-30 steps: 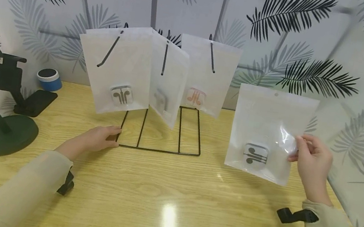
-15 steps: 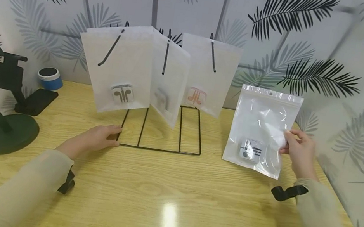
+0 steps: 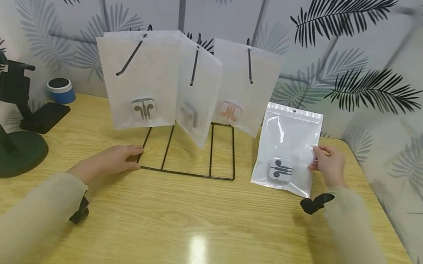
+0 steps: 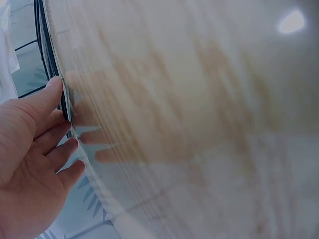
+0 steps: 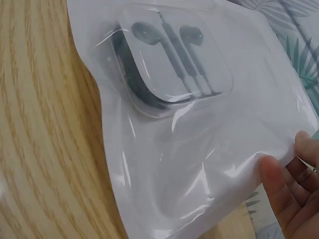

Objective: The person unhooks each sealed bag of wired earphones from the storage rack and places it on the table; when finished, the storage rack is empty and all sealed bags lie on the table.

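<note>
Behind the wood-grain table stands a leaf-patterned wall. The right hand pinches the edge of a glossy pouch containing an earphone case, right of the wire rack. The left hand, fingers relaxed, touches the rack's left side; more pouches hang from the rack's hooks.

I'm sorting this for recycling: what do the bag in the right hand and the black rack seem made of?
Bag: likely thin plastic, glossy; it creases, throws sharp highlights and shows the earphone case inside.
Black rack: probably metal wire, matte-looking; slim, dark, bent at the corners.
</note>
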`<move>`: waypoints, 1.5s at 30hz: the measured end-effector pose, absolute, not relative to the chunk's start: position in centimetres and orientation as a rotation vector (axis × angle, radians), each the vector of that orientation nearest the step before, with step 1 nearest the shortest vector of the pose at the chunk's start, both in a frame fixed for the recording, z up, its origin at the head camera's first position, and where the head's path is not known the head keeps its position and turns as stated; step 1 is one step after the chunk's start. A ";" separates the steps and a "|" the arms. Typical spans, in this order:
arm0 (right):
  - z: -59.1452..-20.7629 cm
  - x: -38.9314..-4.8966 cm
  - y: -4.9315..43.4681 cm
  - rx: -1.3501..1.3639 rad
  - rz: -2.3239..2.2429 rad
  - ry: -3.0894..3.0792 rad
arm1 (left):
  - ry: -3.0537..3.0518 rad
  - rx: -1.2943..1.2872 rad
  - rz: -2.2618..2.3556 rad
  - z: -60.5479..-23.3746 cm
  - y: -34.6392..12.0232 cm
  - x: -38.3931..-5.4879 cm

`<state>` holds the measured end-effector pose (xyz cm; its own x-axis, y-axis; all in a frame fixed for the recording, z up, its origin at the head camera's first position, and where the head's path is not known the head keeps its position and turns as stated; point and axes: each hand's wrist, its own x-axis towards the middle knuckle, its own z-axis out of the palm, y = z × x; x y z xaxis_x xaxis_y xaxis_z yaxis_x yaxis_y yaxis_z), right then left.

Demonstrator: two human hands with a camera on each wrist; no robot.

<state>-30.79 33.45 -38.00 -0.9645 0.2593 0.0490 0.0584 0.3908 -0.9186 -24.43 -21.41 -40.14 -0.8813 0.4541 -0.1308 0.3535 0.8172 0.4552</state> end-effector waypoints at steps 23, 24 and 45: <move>-40.0 -32.8 32.2 -0.416 1.450 -2.794 | 2.758 0.620 0.625 -40.2 -21.3 -24.4; -40.0 -32.8 32.2 -0.424 1.449 -2.795 | 2.758 0.620 0.625 -40.1 -21.3 -24.3; -40.4 -33.5 32.2 -0.493 1.462 -2.878 | 2.771 0.626 0.605 -39.8 -21.2 -24.3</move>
<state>-33.54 32.17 -40.40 -0.9469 0.2095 -0.2437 0.3204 0.5553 -0.7674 -24.35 -21.20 -39.80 -0.8803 0.4547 -0.1354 0.3568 0.8226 0.4426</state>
